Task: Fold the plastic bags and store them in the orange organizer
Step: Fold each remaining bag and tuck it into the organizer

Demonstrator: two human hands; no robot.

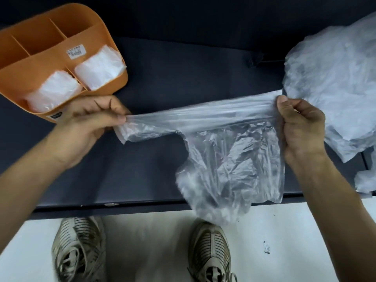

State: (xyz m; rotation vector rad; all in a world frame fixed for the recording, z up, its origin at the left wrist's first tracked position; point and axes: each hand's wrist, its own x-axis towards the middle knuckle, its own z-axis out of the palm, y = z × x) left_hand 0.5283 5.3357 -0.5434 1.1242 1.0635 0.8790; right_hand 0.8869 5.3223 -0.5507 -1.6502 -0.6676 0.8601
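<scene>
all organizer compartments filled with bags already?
No. Only the two near compartments of the orange organizer hold folded bags; the far compartments look empty.

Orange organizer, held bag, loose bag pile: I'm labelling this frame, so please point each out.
orange organizer (43, 58), head view, on the bare central divider wall.
held bag (234, 159), head view, on the crumpled hanging body.
loose bag pile (333, 78), head view, on the middle of the heap.
</scene>
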